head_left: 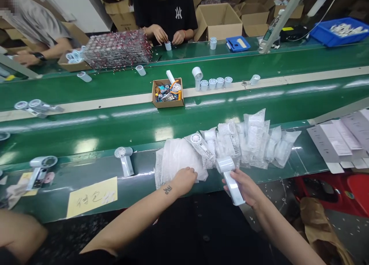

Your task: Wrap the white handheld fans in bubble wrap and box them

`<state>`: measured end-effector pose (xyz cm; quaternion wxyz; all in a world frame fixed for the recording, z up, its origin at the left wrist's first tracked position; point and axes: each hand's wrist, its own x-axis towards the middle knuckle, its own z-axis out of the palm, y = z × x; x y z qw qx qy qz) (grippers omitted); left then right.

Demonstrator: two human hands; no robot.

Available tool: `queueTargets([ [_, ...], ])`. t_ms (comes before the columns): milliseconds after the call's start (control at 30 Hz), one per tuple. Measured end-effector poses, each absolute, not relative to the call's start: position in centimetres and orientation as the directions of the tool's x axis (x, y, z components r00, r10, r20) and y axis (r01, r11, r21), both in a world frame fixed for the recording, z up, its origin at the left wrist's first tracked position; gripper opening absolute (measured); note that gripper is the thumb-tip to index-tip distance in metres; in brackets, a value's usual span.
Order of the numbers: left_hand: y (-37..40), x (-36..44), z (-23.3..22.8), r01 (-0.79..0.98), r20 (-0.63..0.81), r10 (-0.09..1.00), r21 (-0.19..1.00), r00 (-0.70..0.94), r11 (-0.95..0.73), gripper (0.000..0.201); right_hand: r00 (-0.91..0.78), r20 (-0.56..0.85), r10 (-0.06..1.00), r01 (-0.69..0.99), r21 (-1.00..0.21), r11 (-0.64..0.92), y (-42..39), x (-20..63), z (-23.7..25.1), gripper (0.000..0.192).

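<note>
My right hand (245, 186) is wrapped round the handle of a white handheld fan (232, 184), its round head pointing away from me. On the bench, my left hand (186, 179) lies at the near edge of a stack of translucent plastic bags (175, 157). Its fingers are curled down on the top bag, and the fingertips are partly hidden. A bagged fan (201, 147) rests against the stack's right side. Beyond the fan in my hand, several more wrapped fans (253, 142) lie in a heap. An unwrapped fan (125, 161) stands to the left of the stack.
A green conveyor (129, 128) runs across, with a small parts box (168, 99) and several fan heads (216, 83) on its middle strip. Opposite, a person in black (167, 15) handles a small white part. Grey box blanks (334, 142) lie right, a yellow paper (92, 195) left.
</note>
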<state>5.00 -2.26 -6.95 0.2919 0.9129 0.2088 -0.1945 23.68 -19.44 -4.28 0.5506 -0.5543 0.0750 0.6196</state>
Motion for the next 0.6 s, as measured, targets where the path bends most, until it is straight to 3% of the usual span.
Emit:
queueTargets([
  [167, -0.3, 6.1, -4.0, 0.654, -0.488, 0.437, 0.523, 0.756, -0.547, 0.027, -0.134, -0.684, 0.717, -0.778, -0.376, -0.504, -19.7, 24.6, -3.3, 0.044],
  [300, -0.8, 7.2, -1.7, 0.693, -0.559, 0.574, 0.721, 0.598, -0.02, 0.015, -0.432, -0.49, 0.757, -0.739, -0.289, -0.608, -17.0, 24.3, -2.7, 0.056],
  [400, -2.0, 7.5, -0.7, 0.592, -0.604, 0.59, 0.767, 0.537, 0.247, 0.01, -0.513, -0.397, 0.761, -0.719, -0.285, -0.634, -14.7, 23.7, -2.7, 0.058],
  [500, -2.5, 6.7, -0.4, 0.57, -0.622, 0.596, 0.761, 0.508, 0.309, 0.009, -0.524, -0.398, 0.753, -0.704, -0.295, -0.646, -13.9, 23.5, -3.3, 0.052],
  [600, -2.3, 5.6, -0.4, 0.521, -0.618, 0.645, 0.768, 0.449, 0.372, 0.013, -0.442, -0.501, 0.744, -0.692, -0.336, -0.638, -14.5, 23.9, -3.9, 0.047],
])
